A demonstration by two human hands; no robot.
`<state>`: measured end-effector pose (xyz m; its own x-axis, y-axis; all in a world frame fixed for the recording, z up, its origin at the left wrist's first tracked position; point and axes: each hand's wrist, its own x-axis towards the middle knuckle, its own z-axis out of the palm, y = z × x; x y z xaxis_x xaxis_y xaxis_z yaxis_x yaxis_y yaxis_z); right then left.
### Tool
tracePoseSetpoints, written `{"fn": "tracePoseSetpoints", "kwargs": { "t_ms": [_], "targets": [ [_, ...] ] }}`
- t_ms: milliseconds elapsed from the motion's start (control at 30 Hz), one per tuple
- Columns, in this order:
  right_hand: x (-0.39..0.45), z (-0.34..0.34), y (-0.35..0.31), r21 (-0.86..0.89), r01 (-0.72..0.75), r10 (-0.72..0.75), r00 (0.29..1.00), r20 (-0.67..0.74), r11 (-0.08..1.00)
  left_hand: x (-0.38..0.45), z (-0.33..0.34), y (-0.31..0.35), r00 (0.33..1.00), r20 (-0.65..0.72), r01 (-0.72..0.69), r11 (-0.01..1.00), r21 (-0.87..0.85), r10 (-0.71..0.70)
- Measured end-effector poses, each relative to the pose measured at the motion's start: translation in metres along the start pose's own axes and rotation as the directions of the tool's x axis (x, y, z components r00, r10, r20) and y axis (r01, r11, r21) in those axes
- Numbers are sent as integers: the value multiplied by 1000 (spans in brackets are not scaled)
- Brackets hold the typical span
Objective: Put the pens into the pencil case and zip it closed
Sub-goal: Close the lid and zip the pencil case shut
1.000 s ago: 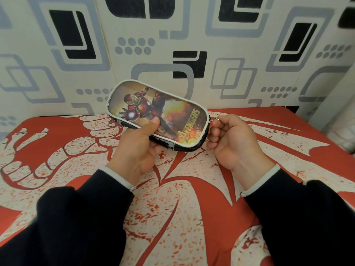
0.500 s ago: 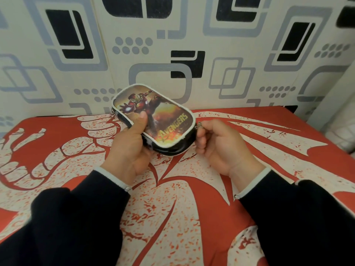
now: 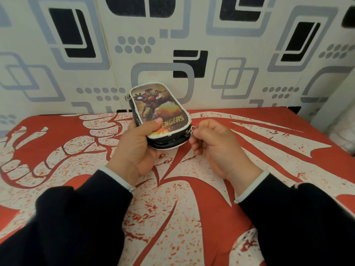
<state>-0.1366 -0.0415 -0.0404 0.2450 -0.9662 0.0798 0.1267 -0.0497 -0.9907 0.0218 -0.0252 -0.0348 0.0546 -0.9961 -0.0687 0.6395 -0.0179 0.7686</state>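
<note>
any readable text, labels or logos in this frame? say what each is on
"ENGERS" in yellow letters on the printed lid of the pencil case; the left hand has its thumb over the start of the word.
No other readable text: the wall behind and the red and white cloth carry only patterns.

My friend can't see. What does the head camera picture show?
A left hand holds a superhero pencil case above a red-and-white cloth, while the right hand pinches its zipper pull. No pens show.
</note>
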Motion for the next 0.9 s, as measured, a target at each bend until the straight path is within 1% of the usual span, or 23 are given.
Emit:
{"fn": "tracePoseSetpoints", "kwargs": {
  "t_ms": [100,233,367,467,600,767,833,900],
  "targets": [
    [-1,-1,-1,56,29,-30,999,16,998,1,0,0,1000,-3,-23,1000,-5,23],
    [-3,0,-2,37,86,-87,995,40,996,2,-1,-1,999,-5,-53,999,-14,53],
    [-5,1,-2,-125,232,-227,973,51,965,2,-2,-2,995,-23,-96,995,-28,96],
    [-6,3,-2,-221,304,-294,952,80,926,2,-2,-3,991,-25,-128,991,-27,128],
    [-8,6,-5,-362,369,-355,929,108,856,2,-2,-3,990,-11,-141,989,-34,141],
    [-10,8,-7,-561,426,-439,891,121,710,3,-3,-4,990,-9,-141,989,-33,141],
    [-10,8,-7,-587,434,-469,877,103,683,3,-3,-5,990,-6,-141,990,-30,141],
    [-11,7,-7,-578,437,-490,869,73,689,3,-4,-5,991,-4,-136,990,-31,136]
  ]
}}
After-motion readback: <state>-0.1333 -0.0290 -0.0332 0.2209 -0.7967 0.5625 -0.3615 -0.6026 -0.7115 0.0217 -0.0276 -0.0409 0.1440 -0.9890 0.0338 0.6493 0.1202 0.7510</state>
